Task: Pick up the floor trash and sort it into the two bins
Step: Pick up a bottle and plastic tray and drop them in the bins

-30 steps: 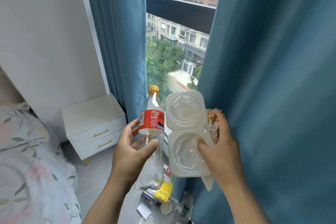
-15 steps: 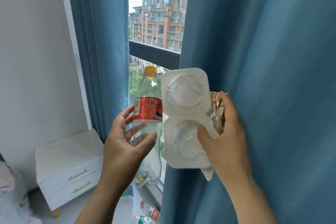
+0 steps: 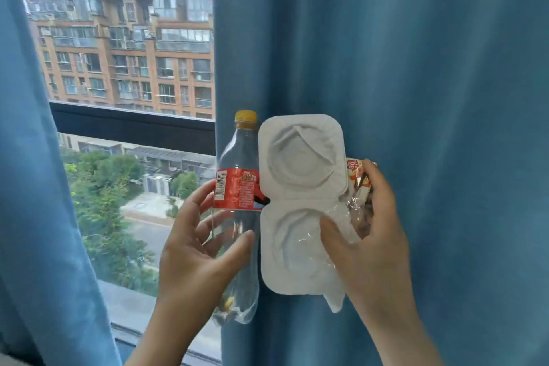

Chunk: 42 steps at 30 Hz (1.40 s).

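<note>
1. Progress: the pick-up part looks done for three pieces of trash, all now held up in front of the blue curtain [image 3: 416, 68] and the window [image 3: 124, 98]. Neither bin is in view, and neither is the floor, so I judge the sorting not yet begun and cannot say how much litter is left.
2. The left hand [image 3: 202, 249] grips the bottle [image 3: 237, 217] round its lower body, thumb across the front and the other fingers [image 3: 205, 202] curled behind. The bottle stands upright, its cap well above those fingers.
3. The right hand [image 3: 371, 235] pinches the tray [image 3: 300, 187] at its right edge, thumb on the front. Behind the tray the same fingers clamp a wrapper [image 3: 358, 175], which pokes out just above them.
4. Bottle: clear, thin plastic, waisted, with a yellow cap and a red label. It is nearly empty, with a little residue at the bottom below the fingers.
5. Tray: white, stiff, moulded, with two round hollows one above the other and rounded corners. It touches or overlaps the bottle on its left.
6. Wrapper: glossy printed foil, crumpled. There may be clear film bunched with it, but that is hard to make out.
</note>
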Each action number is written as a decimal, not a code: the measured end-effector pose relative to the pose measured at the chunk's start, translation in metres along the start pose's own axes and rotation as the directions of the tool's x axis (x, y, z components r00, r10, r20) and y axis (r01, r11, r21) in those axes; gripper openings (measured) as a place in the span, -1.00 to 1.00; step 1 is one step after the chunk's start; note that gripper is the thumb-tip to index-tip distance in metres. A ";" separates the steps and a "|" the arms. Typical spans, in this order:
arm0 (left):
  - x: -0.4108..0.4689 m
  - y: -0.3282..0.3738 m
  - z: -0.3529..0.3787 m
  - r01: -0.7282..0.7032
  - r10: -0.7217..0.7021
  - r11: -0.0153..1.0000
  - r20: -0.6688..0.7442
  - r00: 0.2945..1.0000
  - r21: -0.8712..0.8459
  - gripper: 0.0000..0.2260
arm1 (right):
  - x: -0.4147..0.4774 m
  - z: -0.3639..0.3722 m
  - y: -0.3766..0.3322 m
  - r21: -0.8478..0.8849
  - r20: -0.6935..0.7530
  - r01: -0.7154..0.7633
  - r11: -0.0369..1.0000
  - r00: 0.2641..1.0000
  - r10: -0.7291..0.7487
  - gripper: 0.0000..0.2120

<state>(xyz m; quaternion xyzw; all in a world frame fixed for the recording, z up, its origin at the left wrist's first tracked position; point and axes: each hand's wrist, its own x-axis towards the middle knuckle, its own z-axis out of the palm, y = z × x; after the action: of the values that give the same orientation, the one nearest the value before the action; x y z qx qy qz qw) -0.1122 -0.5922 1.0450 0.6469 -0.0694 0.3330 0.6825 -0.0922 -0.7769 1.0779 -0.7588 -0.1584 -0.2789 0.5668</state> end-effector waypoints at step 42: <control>-0.239 0.023 0.408 0.480 0.131 0.848 0.965 0.225 -0.227 -0.36 | -0.218 -0.378 0.003 -0.369 -0.912 -0.682 0.632 0.396 -0.104 -0.26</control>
<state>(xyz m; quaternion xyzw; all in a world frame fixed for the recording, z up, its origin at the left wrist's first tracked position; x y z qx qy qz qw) -0.1708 -1.0594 1.0009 0.5210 -0.4759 -0.2458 0.6646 -0.3551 -1.1198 1.0205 -0.6681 0.4278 -0.5474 0.2664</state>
